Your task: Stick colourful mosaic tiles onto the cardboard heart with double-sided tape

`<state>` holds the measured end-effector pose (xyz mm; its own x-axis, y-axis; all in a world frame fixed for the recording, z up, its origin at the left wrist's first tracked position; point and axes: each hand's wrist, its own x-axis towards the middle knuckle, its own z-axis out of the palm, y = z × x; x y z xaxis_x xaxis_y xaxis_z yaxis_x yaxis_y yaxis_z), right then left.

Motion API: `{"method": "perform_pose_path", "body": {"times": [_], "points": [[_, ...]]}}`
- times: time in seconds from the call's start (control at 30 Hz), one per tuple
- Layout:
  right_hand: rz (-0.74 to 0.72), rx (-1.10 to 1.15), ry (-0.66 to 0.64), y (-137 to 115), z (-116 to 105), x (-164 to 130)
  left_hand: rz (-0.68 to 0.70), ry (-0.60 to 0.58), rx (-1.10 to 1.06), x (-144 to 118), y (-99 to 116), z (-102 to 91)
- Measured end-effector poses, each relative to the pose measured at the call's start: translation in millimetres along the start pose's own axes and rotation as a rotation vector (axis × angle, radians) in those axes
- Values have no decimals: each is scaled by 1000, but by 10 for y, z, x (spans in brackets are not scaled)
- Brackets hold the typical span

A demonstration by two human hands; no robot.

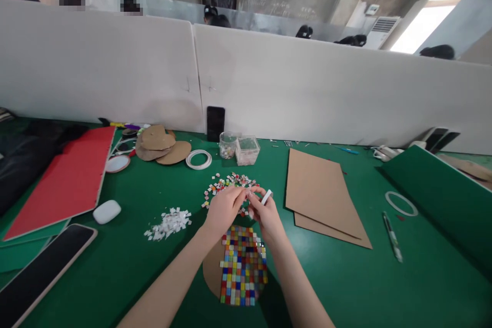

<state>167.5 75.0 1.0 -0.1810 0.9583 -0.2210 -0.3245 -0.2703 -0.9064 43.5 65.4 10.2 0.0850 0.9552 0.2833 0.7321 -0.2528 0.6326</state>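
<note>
Bright window (430,20) glare upper right; edges bowed, soft shadows.

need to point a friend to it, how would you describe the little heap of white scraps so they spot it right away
Start at the green table and find the left hand. Just left of it lies the white scrap heap, right of the mouse. Unlike the loose tiles behind the hands, it is all white.

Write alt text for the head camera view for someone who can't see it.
Two bare hands, left hand and right hand, meet over a green table, pinching a small white piece. Below them lies a multicoloured tile mosaic; loose tiles and white scraps lie nearby.
</note>
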Motion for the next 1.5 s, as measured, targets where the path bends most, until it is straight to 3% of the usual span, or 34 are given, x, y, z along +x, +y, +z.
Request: {"method": "perform_pose_path", "body": {"times": [0.27, 0.43, 0.6, 0.77, 0.93, 1.1, 1.33, 1.5], "points": [[87, 76, 125, 146, 65, -42, 5, 37, 224, -124, 55, 161], [-128, -12, 149, 174, 129, -107, -16, 36, 179, -111, 63, 144], [-224, -137, 72, 112, 139, -103, -198, 9, -174, -37, 40, 46], [-296, -362, 131, 95, 3, -17, -410, -102, -699, 18, 61, -90], [-341, -664, 141, 84, -111, 51, -465, -175, -903, -4, 188, -208], [-282, -502, 30, -115, 32, -134, -346, -184, -862, -57, 281, -298], [-172, -221, -59, -319, 346, -425, -165, -28, -625, -82, 398, -484], [-99, -68, -122, -320, 483, -398, -173, 97, -588, -125, 439, -572]]}}
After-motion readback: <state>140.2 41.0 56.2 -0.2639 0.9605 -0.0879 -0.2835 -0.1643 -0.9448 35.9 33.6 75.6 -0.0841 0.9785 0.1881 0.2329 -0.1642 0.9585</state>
